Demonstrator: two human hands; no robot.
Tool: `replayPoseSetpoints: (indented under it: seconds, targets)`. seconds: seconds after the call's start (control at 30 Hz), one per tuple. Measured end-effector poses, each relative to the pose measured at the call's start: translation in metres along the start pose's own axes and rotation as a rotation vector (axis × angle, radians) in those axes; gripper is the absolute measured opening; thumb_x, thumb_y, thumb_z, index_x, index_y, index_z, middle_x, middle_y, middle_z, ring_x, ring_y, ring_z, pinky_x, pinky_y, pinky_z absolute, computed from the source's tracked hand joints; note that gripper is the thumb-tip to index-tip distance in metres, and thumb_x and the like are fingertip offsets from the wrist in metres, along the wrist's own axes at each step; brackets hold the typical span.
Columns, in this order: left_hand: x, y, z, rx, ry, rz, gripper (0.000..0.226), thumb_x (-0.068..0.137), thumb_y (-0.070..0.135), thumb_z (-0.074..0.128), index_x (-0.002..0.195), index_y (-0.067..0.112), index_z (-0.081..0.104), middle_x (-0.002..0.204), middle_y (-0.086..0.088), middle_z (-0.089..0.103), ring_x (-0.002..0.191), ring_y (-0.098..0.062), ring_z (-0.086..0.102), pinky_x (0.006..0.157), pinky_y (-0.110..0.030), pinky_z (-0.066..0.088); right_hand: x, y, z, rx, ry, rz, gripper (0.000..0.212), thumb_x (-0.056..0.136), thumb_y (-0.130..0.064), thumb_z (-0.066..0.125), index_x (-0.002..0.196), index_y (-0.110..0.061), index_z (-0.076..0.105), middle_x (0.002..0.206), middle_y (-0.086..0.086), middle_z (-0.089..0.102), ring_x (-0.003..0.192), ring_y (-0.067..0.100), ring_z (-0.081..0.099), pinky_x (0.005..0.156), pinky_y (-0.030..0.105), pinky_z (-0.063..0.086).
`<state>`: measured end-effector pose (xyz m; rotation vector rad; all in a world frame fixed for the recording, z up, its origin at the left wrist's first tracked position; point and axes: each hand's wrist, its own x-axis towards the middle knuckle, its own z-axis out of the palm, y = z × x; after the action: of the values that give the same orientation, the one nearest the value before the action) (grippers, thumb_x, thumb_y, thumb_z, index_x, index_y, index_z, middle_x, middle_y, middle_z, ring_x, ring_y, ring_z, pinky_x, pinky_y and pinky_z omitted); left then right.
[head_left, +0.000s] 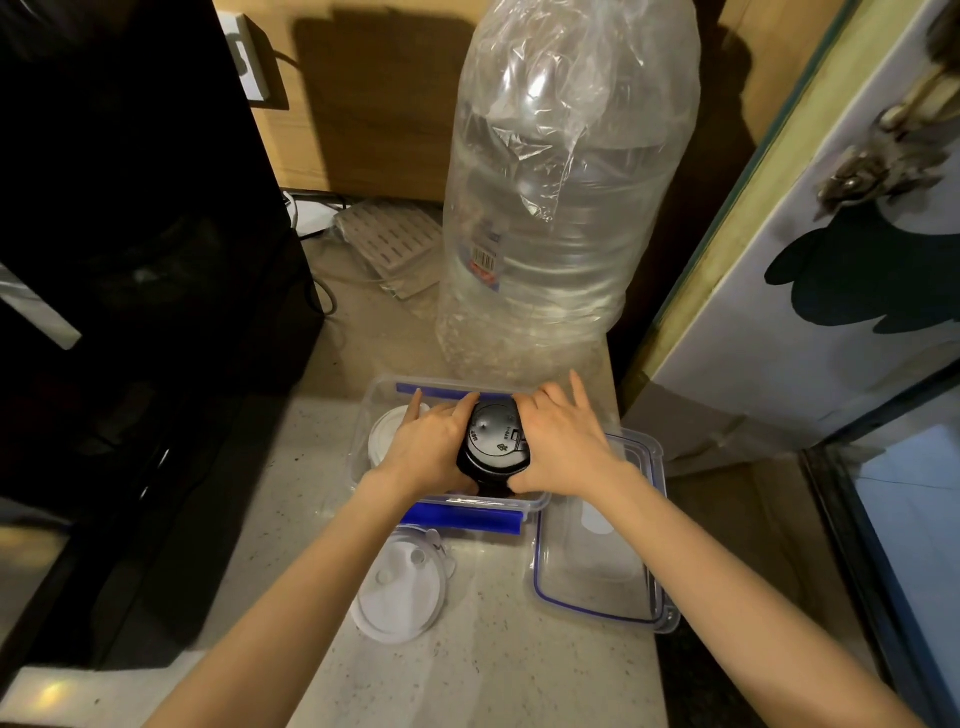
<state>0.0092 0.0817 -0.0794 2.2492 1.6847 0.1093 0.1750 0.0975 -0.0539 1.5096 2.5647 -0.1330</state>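
A clear plastic storage box (363, 415) with blue clips stands on the speckled counter. Inside it sits a black round lidded container (496, 441), with a white round cup (384, 431) to its left. My left hand (431, 449) grips the black container's left side, thumb near its lower edge. My right hand (563, 441) grips its right side, fingers reaching over the far rim. The container's lower body is hidden by my hands and the box wall.
The box's clear lid (597, 551) with a blue seal lies to the right. A translucent white round lid (400, 592) lies in front. A big plastic-wrapped water bottle (561, 197) stands behind. A black appliance (130, 260) fills the left; a door (831, 260) is on the right.
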Motion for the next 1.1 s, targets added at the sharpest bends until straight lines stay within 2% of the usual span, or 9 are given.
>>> replayPoseSetpoints:
  seconds: [0.1,0.27,0.47,0.53,0.63,0.7,0.83,0.97,1.1]
  targets:
    - [0.0,-0.004,0.001,0.013,0.004,-0.013,0.1,0.066,0.039,0.074,0.144,0.012,0.018,0.135,-0.007,0.054,0.128,-0.023,0.046,0.118,-0.05,0.007,-0.001,-0.004,0.0,-0.067,-0.014,-0.002,0.088,0.063,-0.048,0.069,0.132,-0.005,0.036,0.127,0.011,0.052,0.125,0.028,0.036,0.115,0.059,0.003]
    - [-0.002,-0.01,-0.001,0.047,-0.029,-0.003,0.084,0.074,0.024,0.07,0.142,0.013,0.023,0.135,-0.009,0.053,0.13,-0.024,0.043,0.118,-0.047,0.009,0.002,-0.008,0.008,-0.097,-0.056,-0.005,0.08,0.067,-0.046,0.069,0.129,-0.004,0.041,0.128,0.012,0.053,0.13,0.028,0.033,0.113,0.06,0.0]
    - [-0.001,-0.011,0.0,0.092,-0.026,0.002,0.084,0.073,0.021,0.07,0.142,0.014,0.022,0.136,-0.01,0.052,0.131,-0.024,0.043,0.118,-0.043,0.012,0.006,-0.009,0.013,-0.106,-0.069,0.005,0.082,0.068,-0.047,0.068,0.132,-0.005,0.038,0.132,0.012,0.051,0.134,0.028,0.029,0.112,0.061,-0.002]
    - [0.0,-0.012,0.001,0.095,-0.019,-0.003,0.083,0.073,0.023,0.069,0.142,0.015,0.023,0.136,-0.009,0.052,0.13,-0.024,0.043,0.118,-0.043,0.014,0.006,-0.008,0.015,-0.096,-0.062,0.003,0.087,0.068,-0.05,0.067,0.135,-0.005,0.034,0.134,0.012,0.05,0.135,0.028,0.028,0.112,0.062,-0.002]
    - [0.001,-0.012,0.002,0.087,-0.01,0.001,0.077,0.075,0.03,0.069,0.139,0.016,0.029,0.135,-0.008,0.054,0.13,-0.024,0.043,0.117,-0.044,0.015,0.005,-0.007,0.016,-0.055,-0.064,-0.007,0.103,0.069,-0.058,0.064,0.145,-0.008,0.015,0.14,0.013,0.044,0.138,0.03,0.022,0.112,0.063,-0.002]
    - [0.001,-0.011,0.002,0.076,-0.012,-0.001,0.074,0.074,0.033,0.069,0.137,0.017,0.034,0.134,-0.008,0.055,0.13,-0.024,0.043,0.118,-0.045,0.015,0.004,-0.006,0.016,-0.005,-0.075,-0.021,0.104,0.069,-0.061,0.062,0.146,-0.012,0.011,0.144,0.014,0.039,0.14,0.031,0.018,0.113,0.063,-0.001]
    - [0.002,-0.013,0.004,0.074,0.008,-0.017,0.056,0.073,0.033,0.07,0.123,0.018,0.048,0.124,-0.006,0.061,0.124,-0.024,0.049,0.117,-0.046,0.017,0.005,-0.003,0.017,0.148,-0.098,-0.029,0.106,0.067,-0.058,0.067,0.146,-0.012,0.013,0.148,0.012,0.033,0.141,0.03,0.016,0.116,0.058,0.002]
    - [0.004,-0.01,0.003,0.084,-0.012,-0.04,0.045,0.074,0.029,0.069,0.113,0.016,0.05,0.116,-0.006,0.064,0.119,-0.024,0.051,0.114,-0.049,0.022,0.006,-0.002,0.014,0.239,-0.126,-0.01,0.109,0.065,-0.054,0.07,0.146,-0.012,0.012,0.148,0.011,0.033,0.14,0.028,0.019,0.116,0.057,0.005]
    - [0.005,-0.004,0.003,0.099,-0.013,-0.064,0.036,0.077,0.023,0.064,0.11,0.015,0.05,0.113,-0.006,0.064,0.119,-0.025,0.05,0.111,-0.054,0.02,0.007,-0.003,0.01,0.288,-0.047,-0.005,0.093,0.064,-0.057,0.068,0.138,-0.013,0.033,0.138,0.009,0.045,0.13,0.027,0.035,0.114,0.046,0.02]
